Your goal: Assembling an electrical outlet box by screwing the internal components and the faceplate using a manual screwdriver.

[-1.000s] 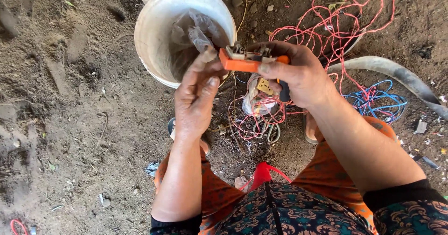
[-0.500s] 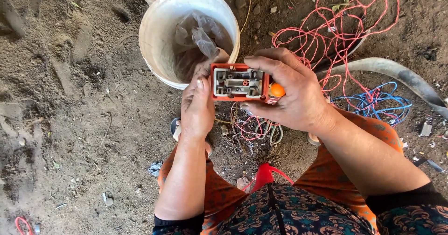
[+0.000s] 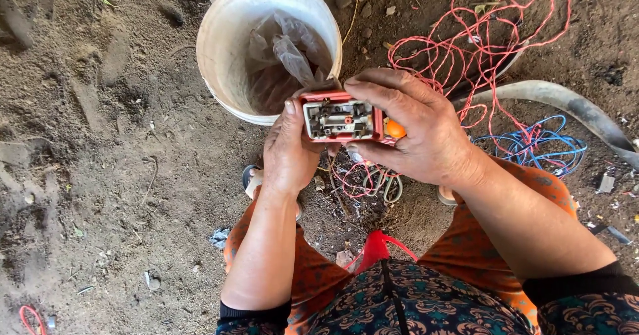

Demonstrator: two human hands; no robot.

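Both hands gripping a small red open-faced electrical box (image 3: 341,118), left hand (image 3: 289,150) closed on its left end, right hand (image 3: 413,132) wrapped over its right, held just above white bucket (image 3: 219,55), red wire (image 3: 492,35) behind.

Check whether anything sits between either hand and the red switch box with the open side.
Nothing visible does. The left hand and the right hand both grip the red switch box directly, fingers on its casing, above the white bucket. The red wire tangle lies on the ground beyond.
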